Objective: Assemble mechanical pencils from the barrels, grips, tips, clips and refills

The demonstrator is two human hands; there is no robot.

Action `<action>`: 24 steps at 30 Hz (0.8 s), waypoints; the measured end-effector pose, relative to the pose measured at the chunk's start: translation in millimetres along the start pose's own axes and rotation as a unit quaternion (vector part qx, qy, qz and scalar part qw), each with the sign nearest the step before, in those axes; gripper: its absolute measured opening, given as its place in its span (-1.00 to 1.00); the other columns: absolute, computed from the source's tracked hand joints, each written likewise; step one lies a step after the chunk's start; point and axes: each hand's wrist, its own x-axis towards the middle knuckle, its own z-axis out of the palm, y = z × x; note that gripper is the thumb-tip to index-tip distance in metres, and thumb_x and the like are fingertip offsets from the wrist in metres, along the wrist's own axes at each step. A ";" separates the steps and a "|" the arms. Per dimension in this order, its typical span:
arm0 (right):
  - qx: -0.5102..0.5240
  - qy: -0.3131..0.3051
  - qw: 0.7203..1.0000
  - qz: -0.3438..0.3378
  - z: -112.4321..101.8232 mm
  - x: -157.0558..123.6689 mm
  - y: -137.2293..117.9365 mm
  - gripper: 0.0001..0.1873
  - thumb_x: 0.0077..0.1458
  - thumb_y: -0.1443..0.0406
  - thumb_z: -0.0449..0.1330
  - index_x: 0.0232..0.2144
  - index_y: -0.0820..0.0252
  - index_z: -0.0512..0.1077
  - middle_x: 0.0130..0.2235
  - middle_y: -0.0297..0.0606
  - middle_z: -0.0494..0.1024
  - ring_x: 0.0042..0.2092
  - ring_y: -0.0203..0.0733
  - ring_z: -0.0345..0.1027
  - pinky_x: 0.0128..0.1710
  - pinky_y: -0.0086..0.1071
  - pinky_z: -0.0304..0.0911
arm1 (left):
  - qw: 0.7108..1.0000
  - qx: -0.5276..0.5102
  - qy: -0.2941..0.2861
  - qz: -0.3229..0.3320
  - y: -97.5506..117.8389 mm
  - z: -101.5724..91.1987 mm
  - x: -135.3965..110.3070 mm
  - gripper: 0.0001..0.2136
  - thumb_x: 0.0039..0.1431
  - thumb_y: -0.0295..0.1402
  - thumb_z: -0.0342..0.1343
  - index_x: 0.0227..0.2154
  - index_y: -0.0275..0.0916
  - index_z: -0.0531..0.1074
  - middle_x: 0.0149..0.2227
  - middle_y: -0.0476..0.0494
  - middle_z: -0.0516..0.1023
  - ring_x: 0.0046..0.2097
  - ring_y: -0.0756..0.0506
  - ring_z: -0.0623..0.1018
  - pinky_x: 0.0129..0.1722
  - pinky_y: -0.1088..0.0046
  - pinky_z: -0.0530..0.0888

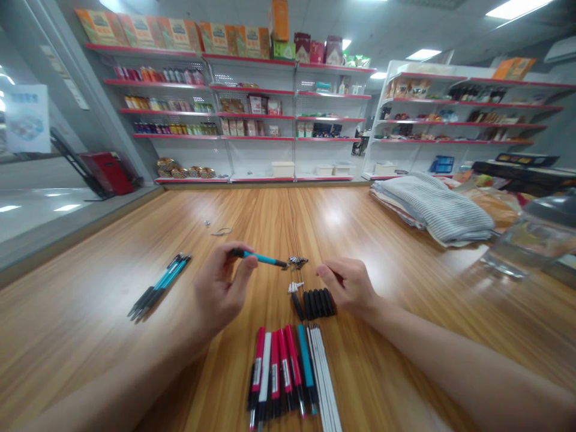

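Observation:
My left hand (pixel 221 291) is closed on a blue pen barrel (pixel 261 258), held level over the wooden table (pixel 112 300). Its tip points right toward a small heap of metal springs (pixel 297 261). My right hand (pixel 347 284) rests on the table right of the springs, fingers curled in a pinch on something too small to make out. Between the hands lie small white parts (pixel 294 287) and a row of black grips (pixel 317 303). Nearer me lie red and blue pen barrels (pixel 281 372) and white refills (pixel 324 375).
Several assembled blue pens (pixel 159 285) lie at the left. Folded striped cloth (pixel 432 210) and a clear container (pixel 531 240) sit at the right. Store shelves (pixel 252 114) with goods stand behind the table.

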 end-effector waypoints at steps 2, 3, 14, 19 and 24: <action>-0.006 0.013 0.999 0.029 0.2 0.4 4.4 -0.64 0.25 0.25 0.00 -0.52 0.26 0.43 -0.63 -0.38 0.23 -0.56 -0.37 0.08 -0.50 -0.43 -0.04 | 0.994 0.066 -0.019 0.086 3.2 0.5 -4.6 -0.87 0.13 -0.43 0.15 -0.23 -0.25 0.40 -0.27 -0.14 0.44 -0.22 -0.08 0.48 -0.20 0.37 0.43; -0.007 0.016 0.999 0.037 0.6 0.5 5.8 -0.64 0.25 0.24 0.00 -0.50 0.27 0.45 -0.63 -0.38 0.23 -0.57 -0.37 0.08 -0.51 -0.43 -0.03 | 0.992 0.068 -0.030 0.105 3.2 1.5 -6.8 -0.90 0.15 -0.43 0.13 -0.25 -0.25 0.39 -0.26 -0.16 0.43 -0.20 -0.10 0.48 -0.19 0.35 0.43; -0.013 0.010 0.999 0.050 4.1 -1.0 2.3 -0.57 0.26 0.19 -0.03 -0.50 0.27 0.48 -0.61 -0.30 0.38 -0.56 -0.35 0.19 -0.49 -0.45 0.03 | 0.999 0.013 -0.023 0.030 -3.1 5.6 -8.5 -0.63 0.22 -0.45 0.06 0.05 -0.17 0.12 -0.44 0.03 0.40 -0.41 0.01 0.47 -0.41 0.49 0.44; -0.016 0.006 0.999 0.051 4.6 -0.8 3.5 -0.57 0.26 0.19 -0.02 -0.52 0.27 0.48 -0.62 -0.31 0.38 -0.57 -0.36 0.19 -0.50 -0.45 0.02 | 0.998 0.008 -0.065 0.000 -6.6 5.6 -8.3 -0.68 0.21 -0.43 0.06 0.00 -0.17 0.19 -0.44 0.02 0.40 -0.41 0.01 0.47 -0.43 0.51 0.42; -0.008 -0.001 0.999 0.053 4.0 -0.8 3.4 -0.59 0.25 0.21 -0.01 -0.51 0.27 0.48 -0.62 -0.33 0.35 -0.58 -0.37 0.13 -0.51 -0.44 -0.01 | 0.998 0.011 -0.057 -0.038 -2.7 8.4 -8.5 -0.69 0.20 -0.37 0.08 -0.01 -0.19 0.20 -0.46 0.00 0.41 -0.43 0.00 0.48 -0.46 0.52 0.40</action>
